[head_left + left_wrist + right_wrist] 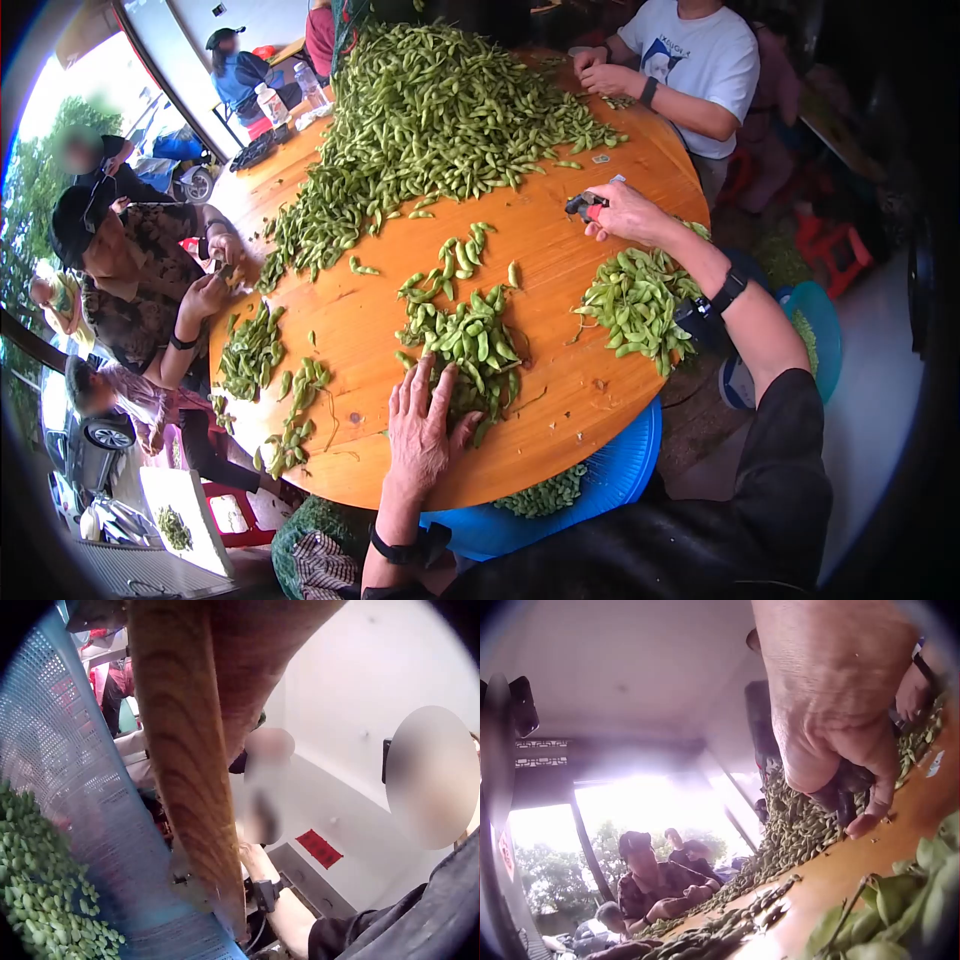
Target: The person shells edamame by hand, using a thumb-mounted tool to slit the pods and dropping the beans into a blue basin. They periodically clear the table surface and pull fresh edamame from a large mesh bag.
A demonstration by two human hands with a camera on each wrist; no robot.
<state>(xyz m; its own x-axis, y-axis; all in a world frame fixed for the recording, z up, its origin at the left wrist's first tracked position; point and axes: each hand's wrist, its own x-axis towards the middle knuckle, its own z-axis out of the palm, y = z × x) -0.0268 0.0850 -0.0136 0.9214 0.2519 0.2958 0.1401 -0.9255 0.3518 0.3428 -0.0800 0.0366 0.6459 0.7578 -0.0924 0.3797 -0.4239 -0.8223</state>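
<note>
My left hand (pixel 420 425) rests with outstretched fingers on the near edge of a small pile of green soybean pods (pixel 478 335). Farther right, over the table, my right hand (pixel 630 212) grips a small black-and-red hand tool (pixel 584 207); its exact kind cannot be told. In the right wrist view, the fingers curl around this dark tool (pixel 847 801) above the wood. A second pile of pods (pixel 635 305) lies at the table's right edge, below my right forearm. Several loose pods (pixel 460 258) trail away beyond the middle pile.
A large heap of pods (pixel 440 110) covers the far side of the round wooden table (pixel 570 415). Smaller piles (pixel 250 355) lie at left. Under the near edge, a blue basket (pixel 640 455) holds shelled beans (pixel 45 885). People sit left and stand far right.
</note>
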